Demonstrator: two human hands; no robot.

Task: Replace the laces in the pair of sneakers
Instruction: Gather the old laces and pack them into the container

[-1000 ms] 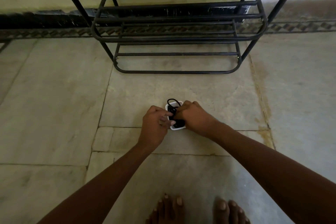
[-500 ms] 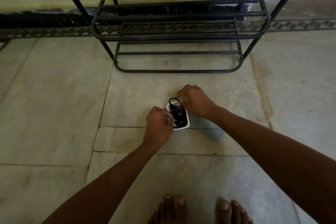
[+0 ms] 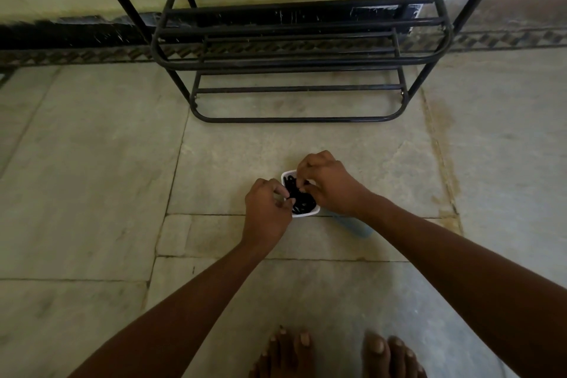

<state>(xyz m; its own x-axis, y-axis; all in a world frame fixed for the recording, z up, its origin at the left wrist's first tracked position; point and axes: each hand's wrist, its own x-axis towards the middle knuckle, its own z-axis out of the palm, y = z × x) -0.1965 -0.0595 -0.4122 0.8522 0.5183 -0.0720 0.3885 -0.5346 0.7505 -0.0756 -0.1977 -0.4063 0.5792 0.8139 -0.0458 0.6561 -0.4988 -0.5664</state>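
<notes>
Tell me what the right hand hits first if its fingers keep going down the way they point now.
The right hand reaches down into the white container, so it would likely first meet the tangle of black laces inside, which its fingertips seem already to be pinching.

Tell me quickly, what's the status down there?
Both hands pinching black laces in white container. Blue lid beside it. No sneakers visible.

No text, label, brand, number or sign is showing clearly enough to read. The white tub [image 3: 287, 177] holding the black laces [image 3: 302, 201] is carrying no legible print, and nothing is reading as lettering on the black metal rack [image 3: 302, 24] or the wall behind it.
</notes>
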